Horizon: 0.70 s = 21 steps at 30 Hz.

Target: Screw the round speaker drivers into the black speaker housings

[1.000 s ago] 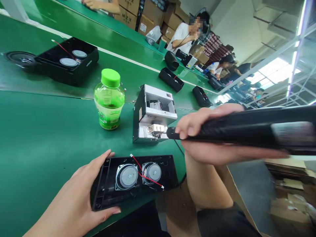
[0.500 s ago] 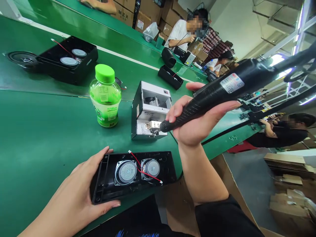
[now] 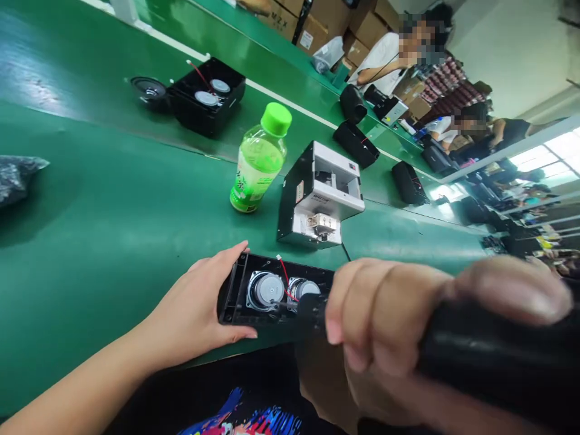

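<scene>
Speaker cabinet (image 3: 260,318) flat on green workbench (image 3: 122,241), right in front of body, uncovered side up, right part hidden behind right hand (image 3: 389,314) and tool. Inside: left driver (image 3: 268,289) and right driver (image 3: 308,289), side by side, magnets up. Red wire (image 3: 285,272) running between both, ending at far edge in white connector (image 3: 278,257).

Left hand (image 3: 194,302) grasping cabinet by left end: fingers at far corner, thumb along near edge. Right hand clenched around black electric screwdriver (image 3: 489,356), held close to camera, blurred, roughly level. Bit (image 3: 285,307) pointing left, over cabinet, in line with left driver's near side; contact with cabinet or driver: cannot tell.

Beyond cabinet: grey-and-black screw feeder (image 3: 335,202), upright, apart from both hands. Just left of feeder: green-capped bottle (image 3: 260,163), partly full, upright. Farther back left: second speaker cabinet (image 3: 226,115) with two drivers and red wire, plus loose round speaker (image 3: 149,90) right beside. At left edge: dark plastic bag (image 3: 18,178), cut off by frame. Back right: black casing (image 3: 356,144) near white line. Across bench: co-worker in white shirt (image 3: 378,63), cardboard boxes (image 3: 312,33) behind.
</scene>
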{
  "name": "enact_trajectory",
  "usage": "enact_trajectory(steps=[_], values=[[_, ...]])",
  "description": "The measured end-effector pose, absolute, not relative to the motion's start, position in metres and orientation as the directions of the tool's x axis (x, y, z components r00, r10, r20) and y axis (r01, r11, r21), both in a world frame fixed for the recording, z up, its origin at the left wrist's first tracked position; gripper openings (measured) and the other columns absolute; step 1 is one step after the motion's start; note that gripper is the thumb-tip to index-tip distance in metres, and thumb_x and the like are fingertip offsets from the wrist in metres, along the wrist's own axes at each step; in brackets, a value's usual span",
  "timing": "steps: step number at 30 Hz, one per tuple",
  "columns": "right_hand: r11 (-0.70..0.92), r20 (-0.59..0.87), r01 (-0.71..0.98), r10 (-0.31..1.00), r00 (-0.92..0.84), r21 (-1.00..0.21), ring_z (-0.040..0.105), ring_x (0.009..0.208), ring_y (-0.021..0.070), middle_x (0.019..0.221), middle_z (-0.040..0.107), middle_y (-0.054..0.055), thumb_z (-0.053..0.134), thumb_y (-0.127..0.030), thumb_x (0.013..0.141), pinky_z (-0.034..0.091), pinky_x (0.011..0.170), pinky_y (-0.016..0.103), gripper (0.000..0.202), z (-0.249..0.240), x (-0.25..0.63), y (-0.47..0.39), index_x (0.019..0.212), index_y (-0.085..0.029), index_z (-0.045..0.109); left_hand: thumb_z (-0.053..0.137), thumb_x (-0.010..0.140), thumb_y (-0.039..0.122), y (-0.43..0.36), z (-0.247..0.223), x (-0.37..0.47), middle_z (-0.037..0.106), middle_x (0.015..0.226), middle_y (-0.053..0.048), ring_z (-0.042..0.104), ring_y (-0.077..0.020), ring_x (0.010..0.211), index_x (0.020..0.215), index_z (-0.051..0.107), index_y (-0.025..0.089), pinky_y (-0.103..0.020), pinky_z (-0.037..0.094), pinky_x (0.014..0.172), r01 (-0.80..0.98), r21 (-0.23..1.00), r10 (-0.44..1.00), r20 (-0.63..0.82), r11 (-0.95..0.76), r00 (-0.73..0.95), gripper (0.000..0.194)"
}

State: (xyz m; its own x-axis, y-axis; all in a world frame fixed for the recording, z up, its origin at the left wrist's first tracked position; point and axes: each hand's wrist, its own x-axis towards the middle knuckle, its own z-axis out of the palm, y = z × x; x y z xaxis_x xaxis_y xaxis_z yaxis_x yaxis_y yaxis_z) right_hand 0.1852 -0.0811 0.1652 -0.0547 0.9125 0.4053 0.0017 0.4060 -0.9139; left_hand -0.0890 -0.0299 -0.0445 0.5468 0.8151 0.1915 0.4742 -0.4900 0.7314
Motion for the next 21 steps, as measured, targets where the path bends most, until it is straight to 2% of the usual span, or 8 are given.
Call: enact_trajectory(steps=[3,6,9,14,18,21], values=[[0.499,0.5,-0.032,0.86,-0.105,-0.866,0.061,0.04,0.0174,0.061,0.061,-0.011,0.079,-0.044,0.128,0.068,0.053,0.032,0.014,0.14,0.157,-0.086,0.138,-0.045,0.089,0.113,0.081,0.087,-0.031,-0.041,-0.087,0.061,0.201,-0.018,0.071,-0.0522,0.177,0.205,0.032,0.038,-0.067,0.065,0.143,0.466,0.751,0.821,0.173,-0.467,0.544,0.156],[0.482,0.478,-0.019,0.861,-0.174,-0.876,0.069,0.047,0.0171,0.066,0.067,-0.008,0.055,-0.044,0.139,0.072,0.058,0.031,0.036,0.127,0.145,-0.084,0.139,-0.043,0.091,0.114,0.079,0.088,-0.033,-0.041,-0.082,0.06,0.203,-0.018,0.069,-0.0522,0.179,0.206,0.032,0.039,-0.067,0.063,0.145,0.461,0.765,0.833,0.173,-0.45,0.526,0.159],[0.389,0.38,0.073,0.918,-0.111,-0.919,0.073,0.052,0.021,0.067,0.071,-0.006,0.056,-0.054,0.137,0.075,0.062,0.039,0.039,0.13,0.144,-0.085,0.138,-0.047,0.095,0.115,0.078,0.089,-0.034,-0.041,-0.079,0.062,0.201,-0.018,0.071,-0.0514,0.175,0.205,0.032,0.039,-0.066,0.063,0.144,0.451,0.773,0.833,0.174,-0.446,0.525,0.16],[0.337,0.335,0.084,0.942,-0.029,-0.938,0.074,0.049,0.022,0.064,0.074,-0.007,0.068,-0.059,0.132,0.075,0.06,0.042,0.028,0.133,0.146,-0.085,0.131,-0.052,0.096,0.114,0.08,0.088,-0.031,-0.032,-0.081,0.063,0.2,-0.02,0.073,-0.0509,0.173,0.205,0.032,0.035,-0.066,0.063,0.144,0.439,0.783,0.819,0.15,-0.44,0.553,0.159],[0.361,0.358,0.067,0.932,-0.05,-0.93,0.072,0.046,0.0223,0.061,0.07,-0.006,0.064,-0.062,0.133,0.074,0.059,0.041,0.036,0.128,0.146,-0.082,0.127,-0.048,0.097,0.115,0.081,0.086,-0.028,-0.024,-0.081,0.061,0.201,-0.022,0.072,-0.0508,0.175,0.205,0.033,0.031,-0.065,0.062,0.145,0.442,0.786,0.812,0.127,-0.433,0.57,0.158],[0.415,0.414,-0.005,0.906,-0.089,-0.91,0.075,0.053,0.0208,0.067,0.07,-0.006,0.062,-0.055,0.135,0.074,0.064,0.039,0.035,0.122,0.147,-0.082,0.139,-0.042,0.094,0.117,0.08,0.082,-0.028,-0.022,-0.079,0.061,0.201,-0.023,0.071,-0.0506,0.176,0.204,0.033,0.029,-0.065,0.061,0.146,0.45,0.785,0.813,0.113,-0.426,0.572,0.16]])
